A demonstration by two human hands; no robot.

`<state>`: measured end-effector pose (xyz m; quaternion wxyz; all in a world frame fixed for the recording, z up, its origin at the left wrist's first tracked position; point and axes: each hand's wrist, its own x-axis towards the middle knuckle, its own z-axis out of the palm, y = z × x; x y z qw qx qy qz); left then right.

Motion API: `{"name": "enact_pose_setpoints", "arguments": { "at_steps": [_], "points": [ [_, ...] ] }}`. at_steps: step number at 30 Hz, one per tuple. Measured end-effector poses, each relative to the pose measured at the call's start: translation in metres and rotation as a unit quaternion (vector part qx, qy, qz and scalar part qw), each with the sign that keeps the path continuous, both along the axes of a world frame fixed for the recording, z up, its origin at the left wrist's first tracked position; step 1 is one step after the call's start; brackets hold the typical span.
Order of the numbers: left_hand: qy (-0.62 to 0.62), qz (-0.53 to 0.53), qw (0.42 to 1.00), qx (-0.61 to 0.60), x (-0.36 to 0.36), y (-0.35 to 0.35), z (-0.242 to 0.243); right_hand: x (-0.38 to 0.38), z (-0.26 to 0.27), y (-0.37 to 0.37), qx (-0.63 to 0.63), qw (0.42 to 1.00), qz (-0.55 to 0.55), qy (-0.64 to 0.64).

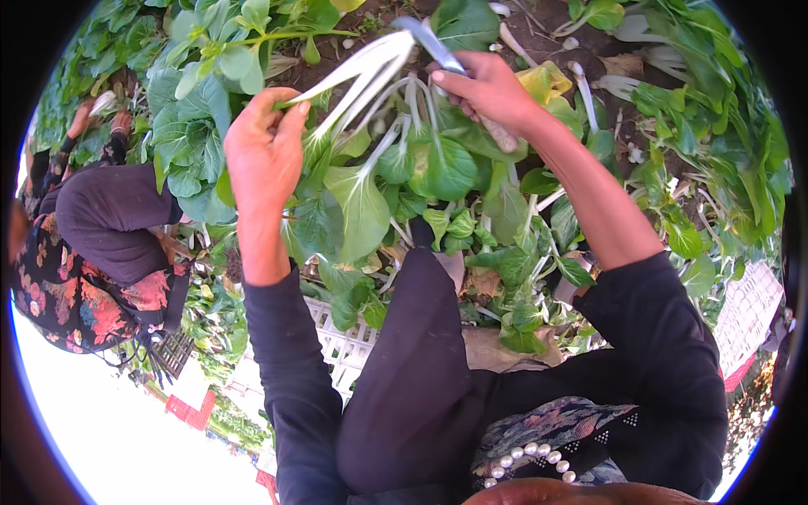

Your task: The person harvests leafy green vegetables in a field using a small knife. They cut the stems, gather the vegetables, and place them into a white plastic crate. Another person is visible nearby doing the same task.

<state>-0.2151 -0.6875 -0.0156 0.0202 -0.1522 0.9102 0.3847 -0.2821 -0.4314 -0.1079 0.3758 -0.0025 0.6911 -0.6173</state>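
Observation:
My left hand pinches an outer stalk of a leafy bok choy between thumb and fingers. The plant hangs upside down, its white cut base at the top and its green leaves spreading below. My right hand grips a knife whose curved metal blade is slightly blurred. The blade lies beside the base of the plant; whether it touches cannot be told. The pale handle end sticks out below my right palm.
Leafy plants grow at the left, and cut greens lie at the right. Loose stalks are scattered on the soil. A white plastic crate stands beside my knee. Another person crouches at the left. Another crate is at the far right.

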Motion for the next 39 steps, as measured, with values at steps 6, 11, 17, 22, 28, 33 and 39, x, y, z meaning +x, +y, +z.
{"name": "enact_pose_setpoints", "arguments": {
  "at_steps": [6, 11, 17, 22, 28, 33, 39],
  "points": [
    [-0.065, 0.014, 0.965, 0.255, 0.022, 0.042, 0.038, 0.026, 0.057, 0.028, -0.383, 0.917, -0.096, -0.047],
    [-0.089, 0.008, 0.957, 0.276, 0.041, 0.064, 0.057, 0.037, 0.099, 0.046, -0.157, 0.972, -0.172, 0.032],
    [0.206, -0.17, 0.963, 0.036, 0.06, 0.099, 0.086, 0.058, 0.135, 0.04, -0.166, 0.979, -0.099, 0.057],
    [-0.105, -0.141, 0.984, 0.031, 0.053, 0.086, 0.06, 0.052, 0.103, 0.01, -0.169, 0.982, -0.083, -0.005],
    [-0.014, -0.174, 0.954, -0.245, 0.033, 0.016, 0.037, 0.033, 0.049, -0.05, 0.102, 0.956, 0.201, 0.186],
    [0.062, -0.113, 0.919, -0.372, 0.027, -0.071, 0.024, 0.017, 0.023, -0.13, 0.147, 0.956, 0.247, 0.061],
    [-0.036, 0.056, 0.948, -0.313, 0.077, -0.143, -0.016, 0.041, 0.003, -0.149, 0.189, 0.901, 0.339, 0.194]
  ]
}}
